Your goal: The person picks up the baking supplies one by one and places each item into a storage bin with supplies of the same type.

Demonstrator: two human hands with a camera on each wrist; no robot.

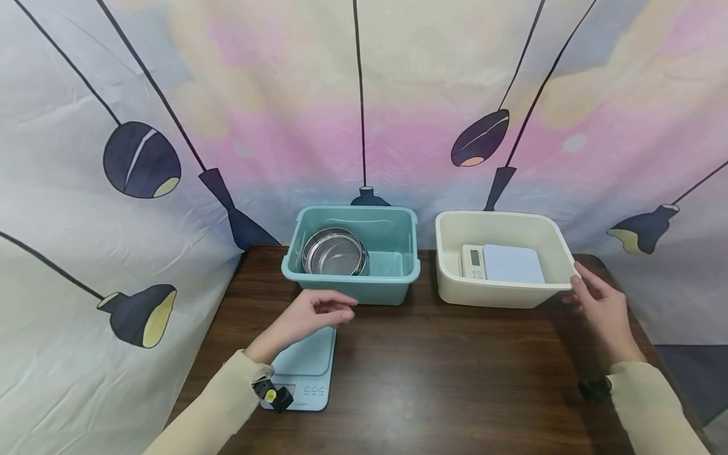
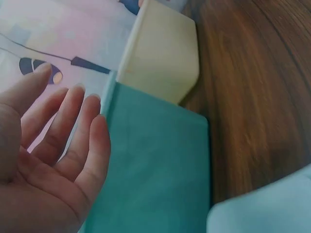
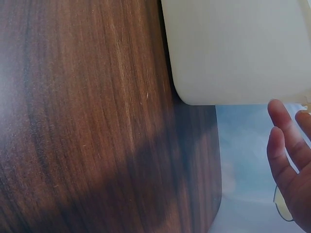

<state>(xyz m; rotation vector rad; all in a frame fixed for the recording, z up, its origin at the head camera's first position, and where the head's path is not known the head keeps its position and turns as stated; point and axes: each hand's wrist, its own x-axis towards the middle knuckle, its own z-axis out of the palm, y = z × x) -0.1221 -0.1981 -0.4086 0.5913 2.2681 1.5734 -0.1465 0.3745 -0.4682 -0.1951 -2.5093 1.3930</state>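
The left hand (image 1: 304, 314) hangs just in front of the teal bin (image 1: 370, 294), holding nothing; its fingers are loosely bent, and the left wrist view shows them slightly apart, the thumb standing clear of them. The right hand (image 1: 605, 313) is at the right end of the cream bin (image 1: 495, 297), thumb and forefinger touching the rim near the front corner; whether they pinch it I cannot tell. In the right wrist view two of its fingers stand a little apart beside the bin's end. Both bins rest upright near the far edge of the brown table (image 1: 432, 379), side by side with a narrow gap between them, teal on the left. A round metal sieve (image 1: 335, 259) sits in the left part of the teal bin. In the cream bin lies a white scale (image 1: 512, 262), its small display toward the left. A blue scale (image 1: 309, 357) lies on the table in front of the teal bin, partly covered from above by the left wrist and the black camera (image 1: 279, 397) strapped there. Pale sleeves (image 1: 227, 385) cover both forearms. The right arm's side of the table is in shadow. Behind the bins hangs a pastel cloth (image 1: 307, 95) printed with dark lamps (image 1: 142, 158).
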